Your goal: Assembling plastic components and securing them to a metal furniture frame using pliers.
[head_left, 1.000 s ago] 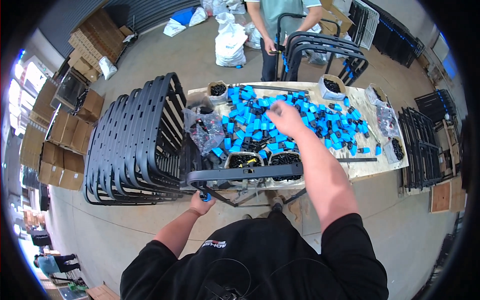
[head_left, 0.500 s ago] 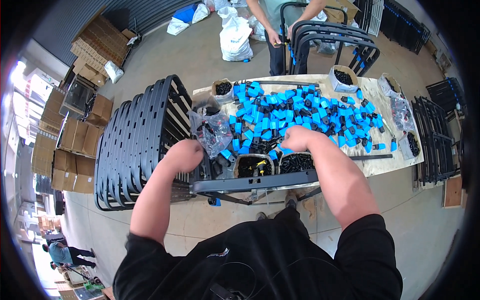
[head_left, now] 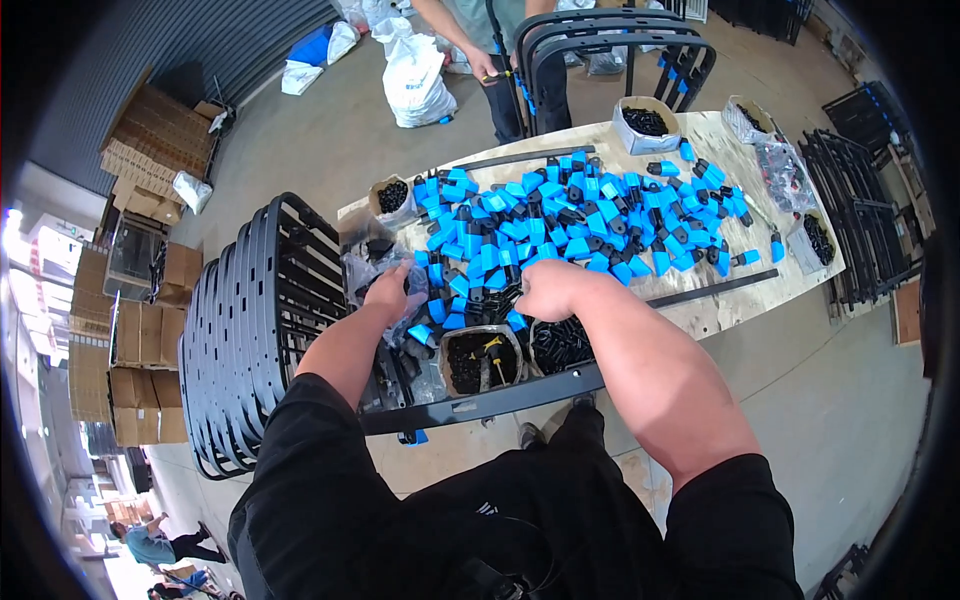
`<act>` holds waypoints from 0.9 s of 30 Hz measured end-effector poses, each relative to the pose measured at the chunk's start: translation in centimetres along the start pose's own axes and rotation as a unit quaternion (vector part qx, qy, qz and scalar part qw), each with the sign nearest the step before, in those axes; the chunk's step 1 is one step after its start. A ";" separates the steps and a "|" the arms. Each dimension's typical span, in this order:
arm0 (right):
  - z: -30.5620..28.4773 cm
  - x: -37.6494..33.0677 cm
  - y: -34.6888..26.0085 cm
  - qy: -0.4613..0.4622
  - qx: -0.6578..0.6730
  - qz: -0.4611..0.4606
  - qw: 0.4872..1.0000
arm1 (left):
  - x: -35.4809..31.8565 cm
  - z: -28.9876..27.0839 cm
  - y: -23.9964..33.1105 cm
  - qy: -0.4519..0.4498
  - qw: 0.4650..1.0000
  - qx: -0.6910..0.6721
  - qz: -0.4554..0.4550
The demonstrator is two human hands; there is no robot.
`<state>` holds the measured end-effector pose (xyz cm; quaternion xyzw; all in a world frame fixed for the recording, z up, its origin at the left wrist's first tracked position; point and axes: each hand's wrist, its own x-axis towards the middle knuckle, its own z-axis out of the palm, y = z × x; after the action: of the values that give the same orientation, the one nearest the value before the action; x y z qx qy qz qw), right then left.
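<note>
My left hand (head_left: pixel 388 293) is over a crumpled clear plastic bag (head_left: pixel 362 275) at the table's left, thumb apart from the fingers. Fingers curled closed, my right hand (head_left: pixel 546 289) is at the near edge of a heap of blue-and-black plastic pieces (head_left: pixel 570 225); what it pinches is hidden. Below it stands a box of black parts (head_left: pixel 560 345). Beside that, a box of small dark pieces (head_left: pixel 465 365) has a yellow-and-black hand tool (head_left: pixel 492 347) in it. A black metal frame bar (head_left: pixel 480 408) runs along the table's near edge.
Curved black frames (head_left: pixel 235 330) stand stacked at the left. Across the wooden table (head_left: pixel 705 310), a co-worker's hand (head_left: pixel 487 70) works at an upright black frame (head_left: pixel 615 35). More part boxes (head_left: pixel 645 125) line the far and right edges. A dark bar (head_left: pixel 712 288) lies at the right.
My left hand has moved forward onto the plastic bag, and its fingers have opened out. My right hand stays closed by the near side of the heap. The whole view has shifted.
</note>
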<state>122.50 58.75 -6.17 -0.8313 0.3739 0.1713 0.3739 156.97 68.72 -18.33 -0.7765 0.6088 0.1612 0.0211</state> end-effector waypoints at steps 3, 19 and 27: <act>-0.1 0.5 -1.3 -0.009 0.000 0.000 1.000 | 1.5 1.1 -2.2 -0.070 0.987 0.030 -0.139; -0.4 0.6 -1.1 -0.005 -0.063 0.012 0.998 | -12.1 -12.0 4.5 0.169 0.973 -0.033 0.153; -0.1 0.2 -1.1 0.032 -0.082 0.014 0.996 | -25.4 -16.5 15.0 0.225 0.913 -0.237 0.242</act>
<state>123.45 59.07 -5.66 -0.8590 0.3817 0.1796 0.2902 141.16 84.91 6.77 -0.6031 0.7109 0.1216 -0.3408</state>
